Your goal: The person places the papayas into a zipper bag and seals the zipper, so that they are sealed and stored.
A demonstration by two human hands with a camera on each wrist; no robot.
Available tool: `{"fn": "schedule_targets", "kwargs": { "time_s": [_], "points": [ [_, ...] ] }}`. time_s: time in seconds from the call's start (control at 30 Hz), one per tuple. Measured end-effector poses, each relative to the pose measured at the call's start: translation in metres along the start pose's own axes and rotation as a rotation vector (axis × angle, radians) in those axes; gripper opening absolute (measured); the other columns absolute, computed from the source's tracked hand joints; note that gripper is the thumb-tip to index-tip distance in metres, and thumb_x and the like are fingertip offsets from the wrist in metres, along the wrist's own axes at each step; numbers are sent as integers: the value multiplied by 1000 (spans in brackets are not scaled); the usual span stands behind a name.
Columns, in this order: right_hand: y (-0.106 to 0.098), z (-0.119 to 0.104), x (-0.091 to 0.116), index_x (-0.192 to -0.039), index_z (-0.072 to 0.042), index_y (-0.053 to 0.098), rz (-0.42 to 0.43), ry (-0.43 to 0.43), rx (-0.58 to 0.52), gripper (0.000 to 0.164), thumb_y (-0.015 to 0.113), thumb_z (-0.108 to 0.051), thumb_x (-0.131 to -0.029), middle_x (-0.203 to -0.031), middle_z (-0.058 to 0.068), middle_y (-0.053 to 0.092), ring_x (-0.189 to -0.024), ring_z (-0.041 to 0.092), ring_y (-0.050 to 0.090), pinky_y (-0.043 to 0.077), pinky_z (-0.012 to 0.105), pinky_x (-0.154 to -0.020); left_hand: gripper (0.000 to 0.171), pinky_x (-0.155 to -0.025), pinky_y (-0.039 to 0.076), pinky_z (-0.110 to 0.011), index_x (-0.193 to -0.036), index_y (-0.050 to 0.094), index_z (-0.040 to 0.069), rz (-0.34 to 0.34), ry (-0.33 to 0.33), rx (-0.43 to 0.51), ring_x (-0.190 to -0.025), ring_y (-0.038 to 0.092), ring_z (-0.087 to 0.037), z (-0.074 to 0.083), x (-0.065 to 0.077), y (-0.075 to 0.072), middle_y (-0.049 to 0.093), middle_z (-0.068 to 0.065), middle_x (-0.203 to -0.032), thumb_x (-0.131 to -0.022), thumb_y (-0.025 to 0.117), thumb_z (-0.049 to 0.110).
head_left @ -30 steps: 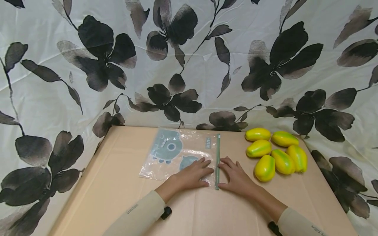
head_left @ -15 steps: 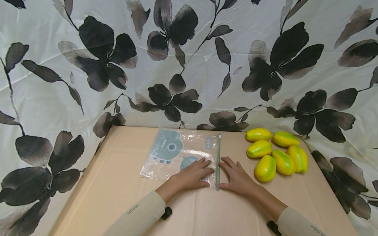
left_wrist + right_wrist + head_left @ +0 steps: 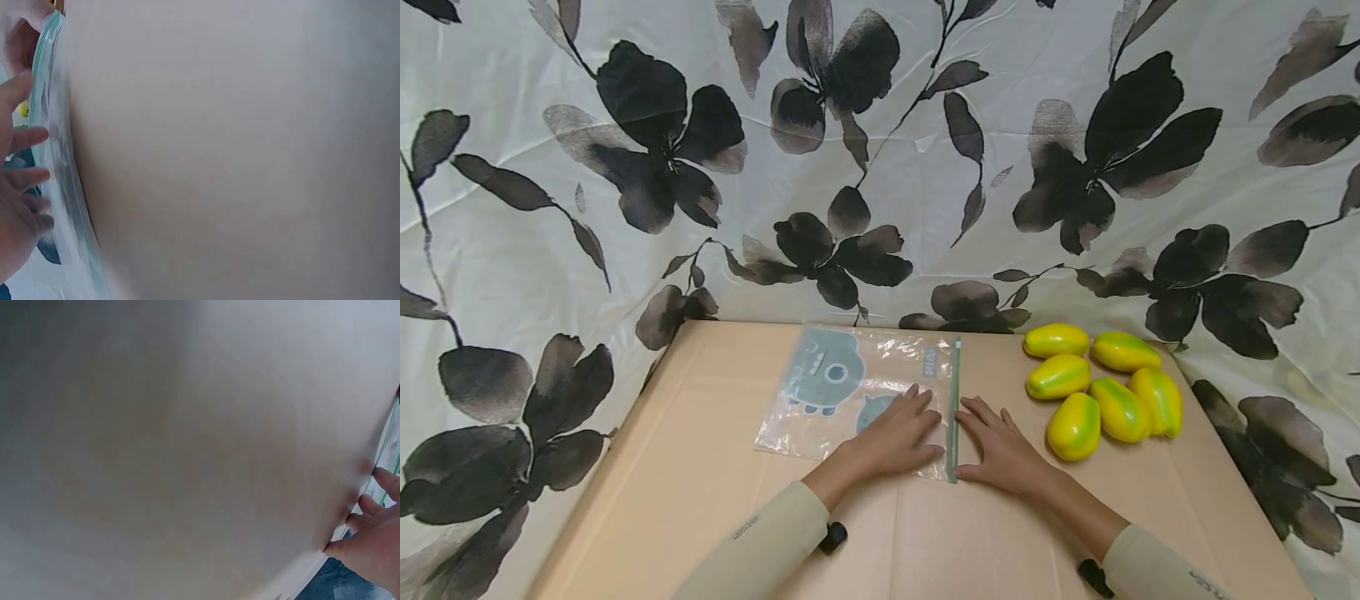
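Observation:
A clear plastic zip bag (image 3: 827, 371) with blue-grey cartoon creatures printed on it lies flat on the board, its green zip strip (image 3: 955, 375) on the right side. My left hand (image 3: 895, 437) rests on the bag's lower right part, fingers spread, covering some of the smaller print. Just across the strip, my right hand (image 3: 1006, 454) touches the green edge with its fingertips and thumb. The left wrist view shows the left fingers (image 3: 30, 178) over the clear film. In the right wrist view the right fingertips (image 3: 359, 519) lie along the bag's edge.
Several yellow-green papaya-like fruits (image 3: 1073, 427) lie grouped to the right of the right hand. Under everything is a tan cardboard board (image 3: 700, 483). A white cloth (image 3: 940, 208) with dark flowers hangs behind it.
My left hand has shifted slightly up and to the right on the bag. The right hand, the bag and the fruits stay where they were.

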State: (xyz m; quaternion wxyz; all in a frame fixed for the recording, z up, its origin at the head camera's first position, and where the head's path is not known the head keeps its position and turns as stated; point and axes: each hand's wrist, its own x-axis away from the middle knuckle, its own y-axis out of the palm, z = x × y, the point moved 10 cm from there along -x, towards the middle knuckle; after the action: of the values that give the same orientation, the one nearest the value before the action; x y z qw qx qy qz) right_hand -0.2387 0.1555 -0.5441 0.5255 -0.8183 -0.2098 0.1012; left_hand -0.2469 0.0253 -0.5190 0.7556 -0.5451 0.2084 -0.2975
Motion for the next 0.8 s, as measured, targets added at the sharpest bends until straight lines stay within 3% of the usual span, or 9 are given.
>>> {"fn": "schedule_targets", "kwargs": {
  "time_s": [0.3, 0.57, 0.8],
  "points": [
    [-2, 1, -1, -153, -14, 49, -1, 11, 4, 95, 79, -65, -78, -165, 12, 35, -155, 38, 29, 18, 73, -120, 61, -126, 26, -57, -132, 63, 9, 64, -100, -57, -151, 29, -51, -4, -17, -1, 50, -22, -151, -99, 57, 60],
    [-1, 0, -1, -151, -13, 50, 12, -17, 1, 95, 79, -66, -78, -164, 12, 36, -153, 38, 32, 19, 75, -119, 77, -126, 27, -53, -136, 60, 8, 55, -208, -41, -152, 29, -49, -10, -25, 4, 49, -21, -147, -92, 57, 71],
    [-1, -1, 0, -151, -11, 50, 2, -14, -5, 95, 79, -65, -79, -164, 13, 36, -153, 38, 33, 19, 76, -118, 77, -123, 32, -54, -135, 59, 7, 53, -221, -24, -149, 33, -49, -7, -24, 3, 50, -21, -145, -89, 63, 68]
  ]
}}
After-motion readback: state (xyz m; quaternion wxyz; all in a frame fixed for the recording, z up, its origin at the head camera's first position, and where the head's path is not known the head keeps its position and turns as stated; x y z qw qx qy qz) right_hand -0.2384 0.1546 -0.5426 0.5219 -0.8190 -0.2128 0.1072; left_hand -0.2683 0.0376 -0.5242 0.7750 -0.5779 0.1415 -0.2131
